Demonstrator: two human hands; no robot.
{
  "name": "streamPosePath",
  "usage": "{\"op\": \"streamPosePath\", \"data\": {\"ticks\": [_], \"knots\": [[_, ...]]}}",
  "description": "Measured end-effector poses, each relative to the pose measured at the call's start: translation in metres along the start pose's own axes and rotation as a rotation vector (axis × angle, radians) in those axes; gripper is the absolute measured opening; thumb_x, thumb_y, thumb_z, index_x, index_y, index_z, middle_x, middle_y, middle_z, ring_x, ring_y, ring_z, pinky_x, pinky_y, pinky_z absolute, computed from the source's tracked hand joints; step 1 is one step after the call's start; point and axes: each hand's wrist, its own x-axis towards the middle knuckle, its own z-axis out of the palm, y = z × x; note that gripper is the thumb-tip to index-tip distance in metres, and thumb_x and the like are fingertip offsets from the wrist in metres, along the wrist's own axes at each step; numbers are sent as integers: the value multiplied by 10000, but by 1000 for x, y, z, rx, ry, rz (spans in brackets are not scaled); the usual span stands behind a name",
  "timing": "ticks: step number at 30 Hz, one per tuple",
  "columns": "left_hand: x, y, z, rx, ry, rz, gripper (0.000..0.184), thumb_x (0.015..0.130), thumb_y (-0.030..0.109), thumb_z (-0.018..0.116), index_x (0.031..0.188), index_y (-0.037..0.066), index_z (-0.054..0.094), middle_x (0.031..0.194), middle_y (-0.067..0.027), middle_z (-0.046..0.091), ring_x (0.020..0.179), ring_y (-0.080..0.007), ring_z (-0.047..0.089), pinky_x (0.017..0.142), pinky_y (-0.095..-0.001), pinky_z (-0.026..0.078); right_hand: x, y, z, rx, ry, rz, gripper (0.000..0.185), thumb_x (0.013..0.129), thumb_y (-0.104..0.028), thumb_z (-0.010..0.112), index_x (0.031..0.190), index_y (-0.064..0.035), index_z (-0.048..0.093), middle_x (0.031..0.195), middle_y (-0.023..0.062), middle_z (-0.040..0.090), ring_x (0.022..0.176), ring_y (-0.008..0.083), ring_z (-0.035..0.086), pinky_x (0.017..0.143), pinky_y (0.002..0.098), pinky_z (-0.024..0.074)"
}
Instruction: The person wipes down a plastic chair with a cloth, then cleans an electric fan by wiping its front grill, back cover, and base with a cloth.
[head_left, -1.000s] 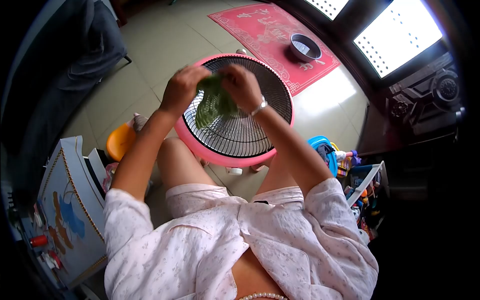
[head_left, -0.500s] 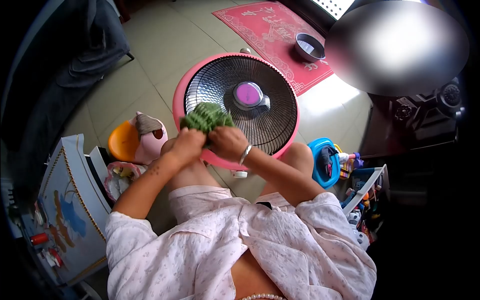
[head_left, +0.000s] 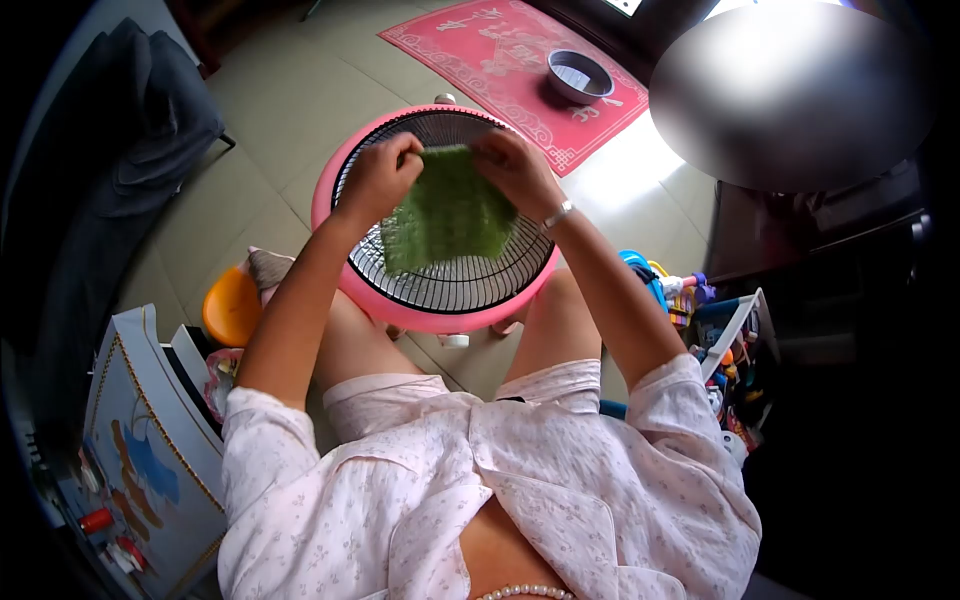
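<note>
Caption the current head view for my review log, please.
Both hands hold a green cloth by its upper corners over a pink-rimmed fan.

- Cloth (head_left: 450, 215): green
- Fan rim (head_left: 328, 200): pink
- Grille (head_left: 445, 292): black
- Mat (head_left: 562, 130): pinkish red, pale scrolled border
- Shirt (head_left: 420, 500): pinkish white, small floral print
- Basin (head_left: 578, 97): grey
- Bracelet (head_left: 558, 214): silver

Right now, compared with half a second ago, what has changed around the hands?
The left hand and right hand have moved away from the body, over the fan. The green cloth, bunched near the fan's close edge then, is now spread open between them. Both hands keep hold; the basin stays on the red mat.
</note>
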Motion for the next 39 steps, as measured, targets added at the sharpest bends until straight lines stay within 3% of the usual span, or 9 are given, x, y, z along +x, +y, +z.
{"op": "streamPosePath", "data": {"ticks": [3,6,11,17,25,29,31,35,39], "knots": [[24,-32,35,263,-16,-38,289,874,226,559,1107,60,597,1008,-176,629,930,-307,614,808,-405,477,9,29,4,-210,76,-42,387,788,-261,680,1136,-106,617,1130,164,585,974,340,598,853,427,485],[21,-40,75,474,10,179,580,880,334,590,1397,169,388,1448,-162,333,1347,-367,296,1089,-478,266,-6,76,37,-424,68,-200,487,793,-289,665,1247,-153,551,1245,153,533,1139,354,517,947,442,439],[-8,-64,129,652,-86,345,523,974,358,407,1451,157,333,1491,-159,310,1386,-345,262,1118,-506,185,-64,62,78,-484,174,-82,501,821,-309,629,1249,-62,545,1284,131,520,1260,322,428,1036,392,365],[-50,-15,113,505,-244,402,485,944,199,475,1395,40,396,1467,-148,356,1385,-311,285,1133,-433,204,-99,31,61,-491,138,57,179,778,-129,580,936,-80,650,1022,71,599,1075,233,535,875,344,465],[-114,29,101,380,-313,462,183,815,74,595,995,50,611,1011,-92,606,1067,-270,545,885,-407,426,-159,7,13,59,-353,-5,202,829,-104,622,1027,-94,658,985,105,614,937,303,590,830,383,485],[-104,29,87,263,-333,383,165,819,66,601,981,38,607,938,-122,599,956,-278,579,814,-379,458,-184,30,-41,88,-16,76,269,880,-174,637,1120,-53,629,1117,119,628,1063,237,592,864,328,481],[-78,18,84,-54,-38,138,149,859,67,575,992,3,591,916,-149,593,872,-316,589,771,-390,473,-199,67,-60,364,288,425,248,877,-173,636,1104,-74,635,1064,110,660,966,262,622,820,321,506],[-4,23,65,128,202,149,173,890,99,556,1013,-23,570,928,-168,578,855,-349,581,758,-403,464,-257,183,-97,-238,523,655,384,849,-232,654,1185,-61,580,1199,163,589,1102,304,566,952,361,447],[35,-23,119,172,-16,209,221,902,132,539,1079,6,501,1083,-214,550,1059,-383,524,908,-462,425,-326,275,-99,-596,442,843,665,782,-317,705,1329,-47,441,1337,185,470,1240,348,450,1057,413,350]]}}
